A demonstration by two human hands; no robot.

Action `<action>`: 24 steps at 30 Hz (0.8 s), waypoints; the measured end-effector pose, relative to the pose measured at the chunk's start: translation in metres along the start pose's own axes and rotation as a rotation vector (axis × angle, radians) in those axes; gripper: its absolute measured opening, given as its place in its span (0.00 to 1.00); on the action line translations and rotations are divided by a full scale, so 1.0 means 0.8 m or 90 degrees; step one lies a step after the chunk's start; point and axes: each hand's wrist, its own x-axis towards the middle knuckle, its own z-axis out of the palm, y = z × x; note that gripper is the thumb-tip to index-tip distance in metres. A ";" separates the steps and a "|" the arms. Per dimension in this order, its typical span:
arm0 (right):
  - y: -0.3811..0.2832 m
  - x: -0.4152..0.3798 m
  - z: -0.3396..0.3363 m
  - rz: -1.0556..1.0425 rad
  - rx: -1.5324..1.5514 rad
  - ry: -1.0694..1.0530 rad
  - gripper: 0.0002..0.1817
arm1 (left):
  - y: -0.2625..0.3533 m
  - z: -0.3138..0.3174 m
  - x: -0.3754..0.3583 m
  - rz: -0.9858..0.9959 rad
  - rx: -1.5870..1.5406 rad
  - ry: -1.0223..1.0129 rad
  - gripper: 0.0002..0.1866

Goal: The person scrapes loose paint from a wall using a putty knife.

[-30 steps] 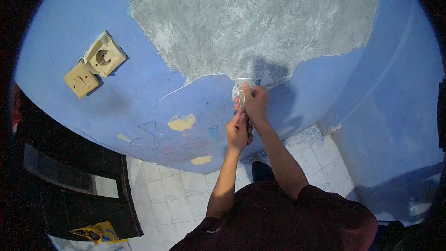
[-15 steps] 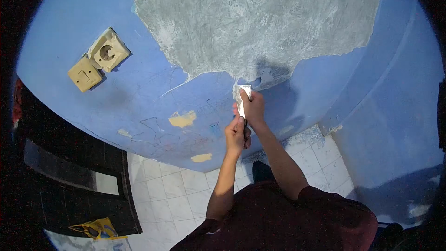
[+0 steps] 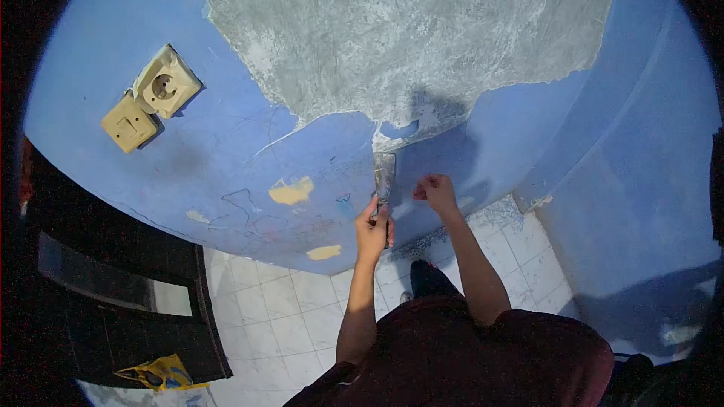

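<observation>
At the centre of the frame the left hand (image 3: 372, 227) grips the handle of a flat metal scraper (image 3: 384, 175), its blade laid against the blue painted wall (image 3: 226, 143) just below the large grey patch of bare plaster (image 3: 407, 30); the right hand (image 3: 435, 191), just right of the blade and apart from it, is loosely curled and holds nothing. A beige socket and switch (image 3: 151, 98) sit at upper left; white floor tiles (image 3: 279, 316) lie below.

My left hand (image 3: 373, 227) is raised, fingers curled in a closed grip. My right hand (image 3: 435, 190) is lifted beside it, loosely curled, fingertips pinched together, both arms extended.
</observation>
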 end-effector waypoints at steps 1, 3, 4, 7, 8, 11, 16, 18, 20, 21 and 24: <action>0.054 0.024 -0.034 -0.085 -0.073 0.006 0.11 | -0.001 -0.002 -0.002 -0.006 0.019 0.003 0.27; 0.067 0.013 -0.053 -0.168 -0.147 0.016 0.09 | -0.006 -0.004 -0.004 -0.016 0.037 0.003 0.27; 0.032 -0.019 -0.050 -0.171 -0.446 0.064 0.07 | -0.010 -0.005 -0.005 -0.024 0.036 0.006 0.28; 0.030 -0.037 -0.067 -0.168 -0.712 0.081 0.08 | -0.017 -0.001 -0.006 -0.044 0.037 0.012 0.29; 0.042 -0.035 -0.077 -0.174 -0.677 0.048 0.10 | -0.019 0.001 -0.007 -0.053 0.040 0.018 0.29; 0.026 -0.044 -0.069 -0.206 -0.674 0.093 0.11 | -0.031 0.004 -0.005 -0.038 0.035 -0.019 0.29; -0.039 -0.046 -0.032 -0.251 -0.403 0.158 0.15 | -0.038 0.015 -0.009 -0.062 0.053 -0.018 0.30; -0.080 -0.040 -0.011 -0.241 -0.312 0.155 0.16 | -0.036 0.016 -0.012 -0.079 0.047 -0.011 0.30; -0.105 -0.024 0.005 -0.378 -0.282 0.159 0.16 | -0.036 0.013 -0.013 -0.102 0.055 -0.006 0.33; -0.112 -0.016 0.012 -0.378 -0.279 0.159 0.16 | -0.036 0.012 -0.013 -0.101 0.058 -0.006 0.33; -0.130 0.003 0.028 -0.484 -0.325 0.174 0.14 | -0.036 0.006 -0.016 -0.085 0.054 -0.005 0.32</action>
